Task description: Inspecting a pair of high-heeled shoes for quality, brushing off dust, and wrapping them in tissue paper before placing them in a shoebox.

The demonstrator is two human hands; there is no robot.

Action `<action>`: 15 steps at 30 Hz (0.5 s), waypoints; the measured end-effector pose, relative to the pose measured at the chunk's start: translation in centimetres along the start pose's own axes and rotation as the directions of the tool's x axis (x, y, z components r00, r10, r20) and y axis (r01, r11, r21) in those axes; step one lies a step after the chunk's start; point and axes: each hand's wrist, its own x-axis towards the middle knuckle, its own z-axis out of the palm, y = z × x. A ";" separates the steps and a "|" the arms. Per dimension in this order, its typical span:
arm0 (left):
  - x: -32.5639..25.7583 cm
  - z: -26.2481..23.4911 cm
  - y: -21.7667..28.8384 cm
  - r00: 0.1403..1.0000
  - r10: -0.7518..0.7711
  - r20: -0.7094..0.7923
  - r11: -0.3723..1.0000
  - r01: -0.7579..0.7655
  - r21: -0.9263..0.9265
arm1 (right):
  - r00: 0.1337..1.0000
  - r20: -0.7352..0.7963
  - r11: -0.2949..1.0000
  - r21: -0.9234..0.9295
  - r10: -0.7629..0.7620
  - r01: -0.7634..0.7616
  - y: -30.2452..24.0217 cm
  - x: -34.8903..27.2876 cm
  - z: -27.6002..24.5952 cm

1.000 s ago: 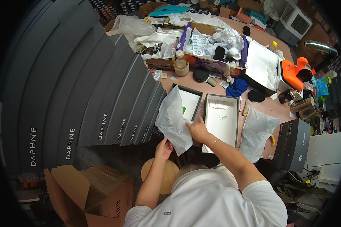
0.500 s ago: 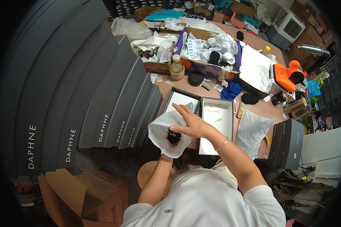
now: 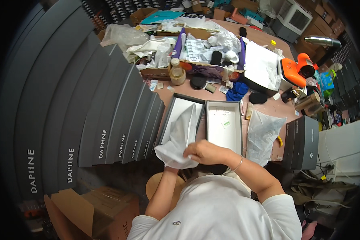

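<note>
A white translucent pouch (image 3: 180, 138) stands with its tall end over a dark-rimmed box half with a white inside (image 3: 181, 105). My left hand (image 3: 171, 169) is beneath the pouch's near end; its fingers are hidden by the material. On the near right side of the pouch, my right hand (image 3: 206, 152) has its fingers closed on the edge. What the pouch holds cannot be made out. Just beyond the right hand lies the other box half (image 3: 225, 138), white inside, with small paper slips in it.
Tall stacks of dark grey shoe boxes (image 3: 90, 104) rise on the left. A filled white plastic bag (image 3: 264, 136) lies right of the box halves, near more dark boxes (image 3: 304, 144). Farther back are a jar (image 3: 177, 76), a blue cloth (image 3: 237, 91) and a carton of wrappings (image 3: 212, 70).
My right hand has moved down and nearer and closed on the pouch edge. The pouch mouth faced up with a dark thing inside; now the pouch extends away and hides it.
</note>
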 end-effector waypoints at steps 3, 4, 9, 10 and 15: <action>-3.7 3.6 3.0 0.969 -0.245 -0.044 0.961 0.236 -0.141 | 0.950 0.217 0.917 0.281 0.226 -0.283 1.9 -4.3 2.1; -4.5 4.9 3.6 0.945 -0.322 -0.051 0.931 0.307 -0.196 | 0.900 0.243 0.791 0.432 0.361 -0.434 3.0 -5.6 2.6; -4.9 10.2 1.4 0.953 0.044 0.300 0.720 -0.238 0.652 | 0.856 -0.302 0.170 0.953 0.420 0.252 4.3 -7.3 3.1; -5.1 12.2 1.3 0.943 -0.071 0.324 0.643 -0.205 0.738 | 0.776 -0.353 0.306 0.927 0.522 0.216 3.7 -7.9 3.0; 2.5 13.8 2.3 0.484 -0.473 0.736 0.071 -0.812 0.580 | 0.489 -0.327 0.169 0.925 0.809 0.340 4.6 -18.4 1.5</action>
